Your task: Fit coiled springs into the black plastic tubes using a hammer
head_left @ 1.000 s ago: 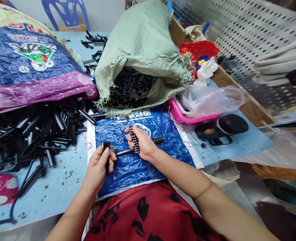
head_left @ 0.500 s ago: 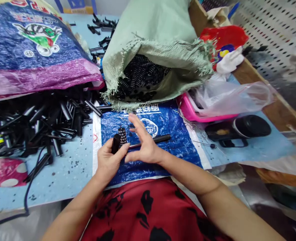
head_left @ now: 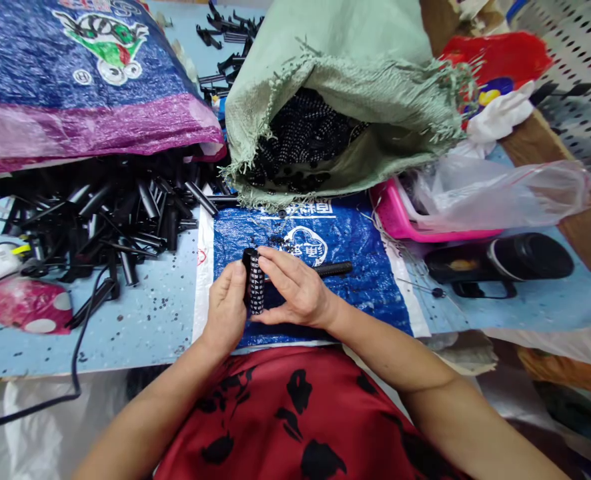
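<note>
My left hand (head_left: 225,305) is closed around a black tube-like casing (head_left: 248,259), held upright in front of me. Against its right side stands a black stack of number wheels (head_left: 257,288) with rows of white digits. My right hand (head_left: 303,291) grips that stack between its ends, fingers at the top and thumb at the bottom. Behind the right hand a dark ribbed rod (head_left: 334,269) lies on a blue printed plastic sheet (head_left: 375,287). Small black bits (head_left: 280,243) are scattered on the sheet beyond my fingers.
Black plastic casings (head_left: 145,220) are heaped at the left, below a blue and purple sack (head_left: 140,120). A green woven sack (head_left: 375,87) gapes open ahead, full of number wheels. Rightward are a pink tray (head_left: 395,220) and a black flask (head_left: 525,257). A cable (head_left: 75,353) hangs over the left edge.
My right hand has come in from its spread position and closed on the number-wheel stack. The casing and stack now stand side by side, more upright. The view has shifted a little.
</note>
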Tool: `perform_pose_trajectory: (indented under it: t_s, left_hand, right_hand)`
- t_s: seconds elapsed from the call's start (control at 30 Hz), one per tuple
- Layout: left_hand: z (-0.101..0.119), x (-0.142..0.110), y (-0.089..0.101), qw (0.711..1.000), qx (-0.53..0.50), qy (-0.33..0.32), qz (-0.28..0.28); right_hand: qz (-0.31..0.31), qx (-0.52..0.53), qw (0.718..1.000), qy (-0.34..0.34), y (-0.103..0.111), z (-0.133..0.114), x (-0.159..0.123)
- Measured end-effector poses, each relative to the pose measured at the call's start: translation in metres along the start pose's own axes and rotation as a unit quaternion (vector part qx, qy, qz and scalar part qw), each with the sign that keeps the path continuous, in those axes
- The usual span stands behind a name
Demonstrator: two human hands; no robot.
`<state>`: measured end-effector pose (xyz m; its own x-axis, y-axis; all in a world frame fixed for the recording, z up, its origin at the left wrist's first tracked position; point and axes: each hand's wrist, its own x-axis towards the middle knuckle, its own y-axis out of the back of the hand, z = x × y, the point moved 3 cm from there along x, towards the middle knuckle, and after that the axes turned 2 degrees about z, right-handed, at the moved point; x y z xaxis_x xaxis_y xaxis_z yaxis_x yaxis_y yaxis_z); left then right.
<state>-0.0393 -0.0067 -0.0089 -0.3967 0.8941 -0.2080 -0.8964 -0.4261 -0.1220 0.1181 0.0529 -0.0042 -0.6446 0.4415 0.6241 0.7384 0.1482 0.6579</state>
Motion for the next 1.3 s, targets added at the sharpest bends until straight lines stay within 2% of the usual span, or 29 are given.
perform_pose_trajectory:
  t_s: [0.07,0.17,0.33,0.4,0.47,0.53,0.57,0.63,0.7,0.77,0.87,0.93,1.03,1.1,1.2,1.3]
  left_hand:
    - [-0.002,0.000,-0.002,0.998,-0.058,0.023,-0.013]
    - [0.002,0.002,-0.001,0.991,-0.109,0.073,-0.037]
    - [0.006,0.003,0.002,0.966,-0.136,0.198,-0.094]
    - [0.002,0.005,0.004,0.962,-0.137,0.213,-0.101]
    - [-0.002,0.011,0.013,0.976,-0.108,0.172,-0.080]
    - [-0.002,0.018,0.031,0.997,-0.016,0.070,-0.033]
    - [0.000,0.021,0.041,0.998,0.057,0.010,-0.011]
    - [0.004,0.028,0.061,0.971,0.223,-0.081,0.002]
    - [0.006,0.034,0.076,0.929,0.353,-0.109,-0.025]
    - [0.004,0.041,0.085,0.904,0.411,-0.089,-0.072]
    - [-0.003,0.049,0.087,0.905,0.405,-0.018,-0.129]
    - [-0.007,0.052,0.087,0.914,0.378,0.018,-0.143]
    - [-0.009,0.057,0.088,0.922,0.359,0.017,-0.146]
    - [-0.010,0.062,0.089,0.920,0.361,0.010,-0.154]
    - [-0.011,0.068,0.087,0.915,0.365,0.031,-0.172]
    - [-0.009,0.070,0.076,0.905,0.385,0.042,-0.176]
  right_hand:
    - [-0.001,0.018,1.000,-0.019,-0.001,0.001,-0.002]
    - [0.015,0.017,1.000,-0.003,0.000,0.002,-0.003]
    - [0.003,0.006,1.000,0.001,-0.002,0.002,0.000]
    - [-0.007,0.017,1.000,-0.009,-0.002,0.004,0.000]
    - [-0.015,0.017,0.999,-0.023,0.000,0.009,-0.005]
    - [-0.035,-0.022,0.998,-0.048,0.004,0.016,-0.016]
    - [-0.054,-0.055,0.995,-0.064,0.006,0.019,-0.023]
    - [-0.096,-0.119,0.984,-0.092,0.010,0.024,-0.036]
    - [-0.107,-0.141,0.978,-0.107,0.014,0.023,-0.042]
    - [-0.066,-0.124,0.983,-0.115,0.017,0.018,-0.038]
    - [-0.004,-0.084,0.990,-0.112,0.015,0.011,-0.019]
    - [-0.041,-0.079,0.989,-0.117,0.008,0.010,-0.008]
    - [-0.126,-0.078,0.980,-0.137,-0.002,0.010,-0.001]
    - [-0.119,-0.048,0.984,-0.124,-0.002,0.005,-0.001]
    - [-0.103,0.025,0.992,-0.067,-0.004,-0.009,-0.001]
    - [-0.172,0.045,0.983,-0.047,-0.016,-0.019,-0.003]
